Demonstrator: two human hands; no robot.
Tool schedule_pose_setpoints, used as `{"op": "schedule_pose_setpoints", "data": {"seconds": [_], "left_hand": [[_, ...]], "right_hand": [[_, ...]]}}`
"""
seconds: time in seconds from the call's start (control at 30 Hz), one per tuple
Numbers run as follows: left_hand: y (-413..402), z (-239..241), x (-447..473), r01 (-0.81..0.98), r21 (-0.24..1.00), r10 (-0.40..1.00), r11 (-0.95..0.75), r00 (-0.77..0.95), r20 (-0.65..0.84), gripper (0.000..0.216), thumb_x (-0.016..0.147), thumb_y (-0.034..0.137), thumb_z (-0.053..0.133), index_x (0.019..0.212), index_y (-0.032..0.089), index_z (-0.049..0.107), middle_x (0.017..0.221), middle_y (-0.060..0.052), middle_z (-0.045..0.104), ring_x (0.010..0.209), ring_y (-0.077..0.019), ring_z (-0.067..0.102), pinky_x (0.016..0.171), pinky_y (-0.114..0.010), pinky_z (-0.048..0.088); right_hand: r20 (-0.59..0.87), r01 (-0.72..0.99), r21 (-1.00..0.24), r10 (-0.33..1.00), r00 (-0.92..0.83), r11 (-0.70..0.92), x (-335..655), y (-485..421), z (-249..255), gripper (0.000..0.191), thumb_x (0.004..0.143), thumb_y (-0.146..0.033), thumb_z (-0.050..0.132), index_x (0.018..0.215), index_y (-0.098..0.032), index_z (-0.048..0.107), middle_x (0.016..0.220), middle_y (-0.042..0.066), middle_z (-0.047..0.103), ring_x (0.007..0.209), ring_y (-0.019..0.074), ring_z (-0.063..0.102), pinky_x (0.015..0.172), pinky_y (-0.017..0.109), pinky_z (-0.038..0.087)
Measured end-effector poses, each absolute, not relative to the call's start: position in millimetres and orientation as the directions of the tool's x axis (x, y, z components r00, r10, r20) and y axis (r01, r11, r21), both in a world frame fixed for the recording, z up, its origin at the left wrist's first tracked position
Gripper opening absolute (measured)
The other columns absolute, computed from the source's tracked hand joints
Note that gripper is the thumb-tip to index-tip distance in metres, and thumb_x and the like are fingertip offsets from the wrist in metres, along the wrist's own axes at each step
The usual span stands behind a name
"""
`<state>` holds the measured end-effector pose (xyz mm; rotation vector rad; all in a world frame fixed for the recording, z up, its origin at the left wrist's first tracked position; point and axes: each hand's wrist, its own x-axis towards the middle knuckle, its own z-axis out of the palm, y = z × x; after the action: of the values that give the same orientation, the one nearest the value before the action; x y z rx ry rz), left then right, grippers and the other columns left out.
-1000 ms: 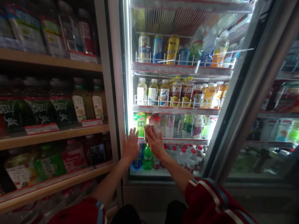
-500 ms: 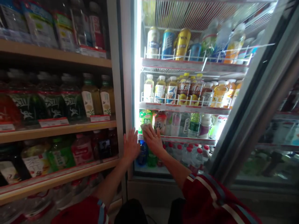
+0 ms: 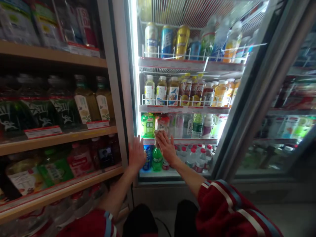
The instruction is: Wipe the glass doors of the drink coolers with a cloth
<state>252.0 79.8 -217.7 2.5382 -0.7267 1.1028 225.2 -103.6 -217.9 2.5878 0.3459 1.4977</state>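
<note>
Against the glass fridge door [image 3: 172, 179], the right hand [image 3: 166, 144] holds a pale cloth [image 3: 158, 132] under its fingers. It has just slid from the green bottle [image 3: 148, 126] to low in front of the red-label bottle [image 3: 163, 121], so a new bit of glass seems to be under the cloth. The left hand [image 3: 137, 154] holds nothing, its fingers out straight by the door's left side.
</note>
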Motion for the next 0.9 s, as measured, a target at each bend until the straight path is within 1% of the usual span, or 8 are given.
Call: {"op": "schedule_pose_setpoints", "data": {"seconds": [0.17,0.23,0.37,0.43,0.57,0.63,0.8,0.9], "left_hand": [[61.4,-218.8,246.6,-0.583,-0.012,-0.385,-0.813,0.52,0.763,0.058,0.079,0.012,0.045,0.136,0.009,0.038,0.148,-0.017,0.031,0.139,-0.0293,0.025,0.111,-0.056,0.021],[54.9,-219.8,245.1,-0.583,-0.027,-0.396,-0.812,0.517,0.758,0.058,0.078,0.012,0.045,0.136,0.008,0.038,0.148,-0.017,0.031,0.139,-0.0293,0.026,0.111,-0.056,0.022],[44.5,-223.8,241.6,-0.596,-0.052,-0.436,-0.801,0.523,0.732,0.058,0.078,0.014,0.045,0.136,0.008,0.039,0.148,-0.017,0.031,0.139,-0.0291,0.025,0.112,-0.055,0.021],[38.6,-225.7,238.9,-0.604,-0.056,-0.448,-0.795,0.523,0.725,0.059,0.078,0.013,0.045,0.136,0.008,0.038,0.148,-0.017,0.031,0.139,-0.0284,0.025,0.111,-0.055,0.021],[24.5,-225.1,232.8,-0.628,-0.082,-0.483,-0.774,0.502,0.717,0.061,0.076,0.012,0.045,0.136,0.007,0.038,0.147,-0.017,0.032,0.139,-0.0281,0.025,0.111,-0.054,0.023],[18.3,-222.7,230.7,-0.643,-0.098,-0.502,-0.76,0.485,0.716,0.061,0.075,0.012,0.045,0.136,0.007,0.038,0.147,-0.017,0.032,0.139,-0.0285,0.025,0.11,-0.055,0.023],[6.3,-217.0,226.6,-0.662,-0.123,-0.519,-0.739,0.443,0.731,0.06,0.076,0.012,0.045,0.135,0.008,0.039,0.147,-0.017,0.033,0.139,-0.0281,0.024,0.111,-0.054,0.022],[-3.2,-215.9,221.0,-0.672,-0.144,-0.533,-0.726,0.419,0.735,0.061,0.076,0.011,0.045,0.136,0.009,0.038,0.148,-0.016,0.032,0.14,-0.0268,0.024,0.112,-0.053,0.021]], "right_hand": [[0.821,0.135,0.28,0.31,0.48,-0.951,224.0,-108.0,-222.2,0.053,0.088,-0.012,0.043,0.139,-0.022,0.039,0.144,0.007,0.041,0.141,0.0212,0.02,0.114,0.052,0.004],[0.842,0.119,0.25,0.276,0.464,-0.961,221.5,-117.9,-221.6,0.052,0.087,-0.013,0.043,0.138,-0.023,0.041,0.144,0.007,0.042,0.141,0.0209,0.02,0.114,0.052,0.004],[0.891,0.051,0.128,0.138,0.432,-0.99,211.4,-144.8,-221.9,0.052,0.085,-0.012,0.045,0.136,-0.021,0.043,0.144,0.01,0.041,0.141,0.0211,0.021,0.113,0.052,0.005],[0.891,0.032,0.119,0.121,0.437,-0.992,206.9,-152.3,-224.6,0.051,0.085,-0.011,0.045,0.135,-0.02,0.045,0.144,0.01,0.041,0.141,0.0209,0.019,0.114,0.05,0.005],[0.869,0.041,0.159,0.16,0.469,-0.986,203.0,-156.4,-230.7,0.052,0.085,-0.011,0.044,0.135,-0.022,0.044,0.144,0.009,0.042,0.142,0.0195,0.018,0.114,0.049,0.002],[0.869,0.043,0.152,0.154,0.47,-0.987,201.4,-162.3,-231.3,0.052,0.085,-0.012,0.044,0.135,-0.023,0.044,0.143,0.009,0.042,0.141,0.0193,0.02,0.114,0.049,0.003],[0.917,-0.037,0.037,0.019,0.399,-0.999,191.1,-193.1,-228.3,0.046,0.086,-0.016,0.042,0.131,-0.019,0.05,0.142,0.011,0.043,0.14,0.0219,0.021,0.113,0.051,0.007],[0.925,-0.051,0.013,-0.008,0.38,-0.999,188.3,-200.9,-228.0,0.044,0.088,-0.022,0.042,0.131,-0.018,0.05,0.143,0.012,0.042,0.141,0.0232,0.021,0.113,0.051,0.01]]}}
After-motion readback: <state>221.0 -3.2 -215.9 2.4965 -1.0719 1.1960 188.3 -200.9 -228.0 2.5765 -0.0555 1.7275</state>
